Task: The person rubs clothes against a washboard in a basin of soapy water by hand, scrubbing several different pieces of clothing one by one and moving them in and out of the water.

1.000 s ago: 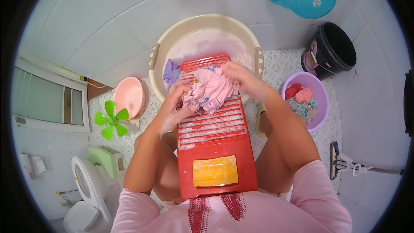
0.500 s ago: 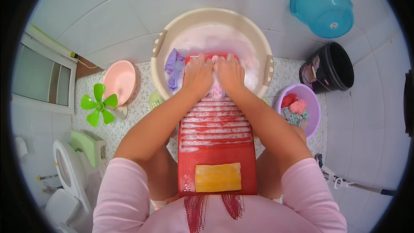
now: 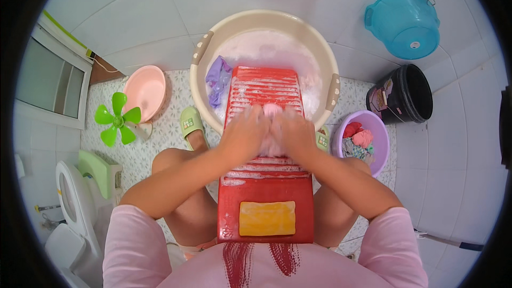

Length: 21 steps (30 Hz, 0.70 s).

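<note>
A red washboard (image 3: 266, 178) slopes from my lap into a large cream washtub (image 3: 322, 40). Suds streak its ridges. Midway up the ridges, my left hand (image 3: 246, 132) and my right hand (image 3: 294, 133) are closed on a wet pink cloth (image 3: 272, 111), bunched between them against the board. Motion blurs the fingers, and the hands cover part of the cloth. On the board's smooth lower end lies a yellow bar of laundry soap (image 3: 267, 218). A purple cloth (image 3: 217, 81) rests at the tub's left side beside the board, in pale sudsy water.
At right, a lilac basin (image 3: 383, 159) holds several clothes, with a black bucket (image 3: 417, 93) beyond it. A blue tub (image 3: 402, 24) is against the wall below tap height. To the left are a pink basin (image 3: 145, 93), a green-bladed fan (image 3: 118, 121) and a toilet (image 3: 74, 197).
Both hands have drawn the pink cloth down the washboard toward me, from its far end to the middle ridges. My elbows have spread outward. The view has shifted slightly.
</note>
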{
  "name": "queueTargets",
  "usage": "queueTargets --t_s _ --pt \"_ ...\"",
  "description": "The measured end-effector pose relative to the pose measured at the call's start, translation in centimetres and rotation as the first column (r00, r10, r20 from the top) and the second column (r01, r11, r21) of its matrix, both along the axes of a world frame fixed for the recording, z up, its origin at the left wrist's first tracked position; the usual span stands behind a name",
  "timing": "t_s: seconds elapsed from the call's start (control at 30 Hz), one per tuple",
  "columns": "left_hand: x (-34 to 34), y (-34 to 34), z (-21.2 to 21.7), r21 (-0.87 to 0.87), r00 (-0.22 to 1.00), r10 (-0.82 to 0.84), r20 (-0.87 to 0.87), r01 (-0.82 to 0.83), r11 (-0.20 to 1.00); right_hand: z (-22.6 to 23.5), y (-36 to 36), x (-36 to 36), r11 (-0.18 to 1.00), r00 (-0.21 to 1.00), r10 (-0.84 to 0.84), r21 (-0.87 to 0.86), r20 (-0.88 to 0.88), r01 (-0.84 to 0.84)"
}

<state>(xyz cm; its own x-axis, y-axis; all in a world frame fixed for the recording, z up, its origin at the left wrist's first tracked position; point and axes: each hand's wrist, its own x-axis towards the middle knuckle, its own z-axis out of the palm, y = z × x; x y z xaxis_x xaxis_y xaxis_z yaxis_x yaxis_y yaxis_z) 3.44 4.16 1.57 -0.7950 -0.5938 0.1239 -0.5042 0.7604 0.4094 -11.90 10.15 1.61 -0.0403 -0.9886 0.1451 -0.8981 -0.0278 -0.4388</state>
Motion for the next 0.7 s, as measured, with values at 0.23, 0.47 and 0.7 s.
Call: queueTargets --t_s 0.23,0.47,0.7 --pt "-4.5 -7.6 -3.8 -0.204 0.97 0.245 0.013 -0.237 0.95 -3.7 -9.9 -2.4 0.978 0.959 -0.207 -0.031 -0.192 0.205" --pt "1.8 1.0 1.4 0.03 0.989 -0.12 -0.086 0.123 0.992 0.5 1.6 0.3 0.988 0.991 0.071 -0.131 -0.115 -0.086" --pt "-1.3 -3.5 -2.1 -0.025 0.992 0.076 0.096 -0.074 0.997 -2.8 -7.8 -1.1 0.986 0.978 -0.166 0.005 -0.125 0.168"
